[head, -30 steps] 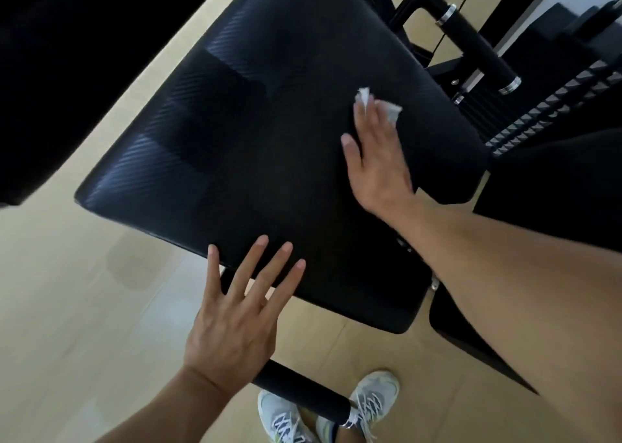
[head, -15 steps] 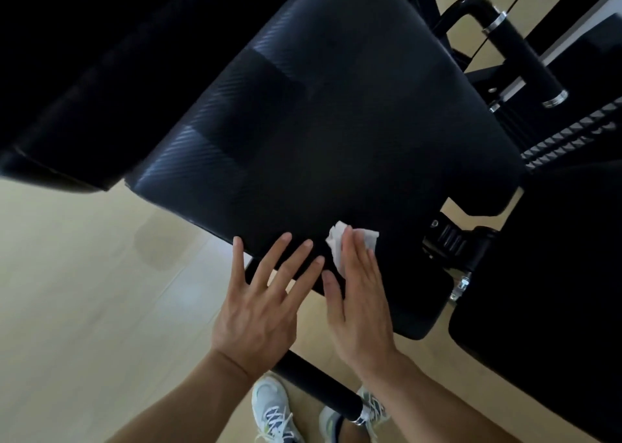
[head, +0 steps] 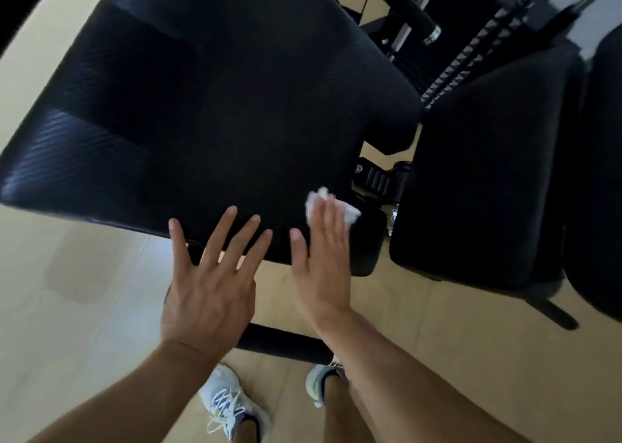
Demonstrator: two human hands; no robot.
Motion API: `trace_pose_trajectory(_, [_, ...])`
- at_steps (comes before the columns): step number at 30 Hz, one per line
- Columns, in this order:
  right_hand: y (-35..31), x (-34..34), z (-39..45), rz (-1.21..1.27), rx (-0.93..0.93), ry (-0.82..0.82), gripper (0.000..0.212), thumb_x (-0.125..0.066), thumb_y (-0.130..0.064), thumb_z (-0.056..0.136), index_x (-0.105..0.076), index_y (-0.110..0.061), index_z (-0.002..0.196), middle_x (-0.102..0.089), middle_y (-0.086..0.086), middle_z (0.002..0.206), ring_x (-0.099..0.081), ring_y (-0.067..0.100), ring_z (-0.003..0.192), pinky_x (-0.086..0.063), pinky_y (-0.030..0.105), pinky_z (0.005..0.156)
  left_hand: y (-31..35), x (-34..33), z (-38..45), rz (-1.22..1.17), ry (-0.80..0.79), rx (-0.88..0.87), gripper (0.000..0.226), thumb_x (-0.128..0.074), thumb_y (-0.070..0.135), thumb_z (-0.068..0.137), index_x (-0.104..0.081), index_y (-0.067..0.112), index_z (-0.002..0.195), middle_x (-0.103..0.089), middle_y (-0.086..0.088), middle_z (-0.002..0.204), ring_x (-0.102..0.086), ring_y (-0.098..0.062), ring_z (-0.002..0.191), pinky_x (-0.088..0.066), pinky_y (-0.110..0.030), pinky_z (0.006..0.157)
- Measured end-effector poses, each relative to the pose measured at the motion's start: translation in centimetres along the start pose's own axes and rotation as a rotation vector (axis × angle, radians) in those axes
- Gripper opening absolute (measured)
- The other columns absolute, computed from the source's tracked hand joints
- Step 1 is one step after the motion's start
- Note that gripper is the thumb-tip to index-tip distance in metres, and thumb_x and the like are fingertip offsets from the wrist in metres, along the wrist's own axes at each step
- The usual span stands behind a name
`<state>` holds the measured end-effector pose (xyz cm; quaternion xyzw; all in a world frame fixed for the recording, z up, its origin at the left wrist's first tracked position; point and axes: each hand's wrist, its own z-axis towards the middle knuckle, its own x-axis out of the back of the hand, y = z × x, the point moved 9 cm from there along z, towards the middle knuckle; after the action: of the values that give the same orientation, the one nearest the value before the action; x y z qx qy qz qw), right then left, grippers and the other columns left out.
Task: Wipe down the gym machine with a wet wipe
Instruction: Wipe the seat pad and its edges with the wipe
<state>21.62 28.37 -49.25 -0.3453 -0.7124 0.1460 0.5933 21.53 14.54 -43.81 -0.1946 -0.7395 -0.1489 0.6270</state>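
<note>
Wet wipe: My small white crumpled wet wipe [head: 350, 212] is on the near right corner of the big black padded seat of the gym machine [head: 215, 112]. It sticks out past my fingertips on both sides.

Right hand: My right hand [head: 324, 257] lies flat on top of the wipe. My fingers are straight and close together, and they press the wipe down on the pad. My thumb points off to the left.

Left hand: My left hand [head: 208, 284] is just beside my right hand. Its fingers are straight and spread wide apart. The fingertips touch the near edge of the seat. It holds nothing.

Seat: The seat is wide and tilted, with a fine woven look. Its left end shines a little.

Bar: A round black bar [head: 282, 341] runs under my wrists, below the seat.

Other pad: A second black pad [head: 484, 173] sits to the right of the seat, with a gap between them.

Knob part: A black ribbed part [head: 378, 178] shows in that gap.

Handle: A black handle with a silver ring [head: 412, 8] is at the far top.

Shoes: My white lace-up shoes [head: 229, 405] stand on the pale wooden floor [head: 67, 324].
</note>
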Motion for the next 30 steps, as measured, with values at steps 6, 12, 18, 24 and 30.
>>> trace_pose_trajectory(6, [5.3,1.7,2.0,-0.033,-0.262,0.147,0.07,-0.007,-0.059,0.103,0.007,-0.024,0.161,0.012,-0.005,0.169,0.017,0.008,0.154,-0.001,0.04,0.128,0.0,0.5,-0.2,0.003,0.012,-0.007,0.058,-0.031,0.016,0.094,-0.045,0.014,0.15,-0.037,-0.01,0.16,-0.021,-0.033,0.154,-0.006,-0.077,0.113])
trace_pose_trajectory(12, [2.2,-1.3,-5.6,0.058,-0.188,0.084,0.064,-0.015,-0.051,0.106,0.009,-0.027,0.16,0.017,-0.013,0.168,0.021,-0.001,0.151,0.001,0.033,0.128,0.2,1.1,-0.1,-0.019,0.033,-0.028,0.063,-0.058,0.02,0.087,-0.046,0.012,0.149,-0.043,-0.01,0.157,-0.027,-0.034,0.152,-0.009,-0.078,0.111])
trace_pose_trajectory(18, [5.3,1.0,-2.5,0.013,-0.161,0.047,0.065,-0.014,-0.056,0.104,0.006,-0.031,0.161,0.011,-0.012,0.168,0.014,0.004,0.154,0.002,0.028,0.125,0.2,0.9,-0.1,-0.023,0.017,-0.027,0.06,-0.06,0.02,0.087,-0.05,0.014,0.147,-0.043,-0.009,0.157,-0.026,-0.033,0.152,-0.008,-0.078,0.111])
trace_pose_trajectory(24, [6.7,0.9,-1.9,0.164,-0.414,0.127,0.063,-0.022,-0.044,0.109,0.01,-0.023,0.16,0.014,-0.007,0.169,0.016,0.003,0.153,0.007,0.03,0.127,-0.1,1.2,-0.1,-0.037,0.045,-0.005,0.06,-0.058,0.024,0.091,-0.046,0.019,0.15,-0.042,-0.004,0.159,-0.023,-0.031,0.153,-0.008,-0.078,0.111])
trace_pose_trajectory(30, [-6.1,-2.7,-2.6,-0.199,0.33,-0.167,0.065,-0.011,-0.048,0.104,0.009,-0.023,0.161,0.016,-0.008,0.169,0.019,0.007,0.153,-0.001,0.037,0.128,-1.2,1.6,-0.6,-0.209,0.205,0.09,0.061,-0.039,0.019,0.097,-0.027,0.018,0.156,-0.035,-0.001,0.162,-0.018,-0.023,0.155,-0.014,-0.064,0.121])
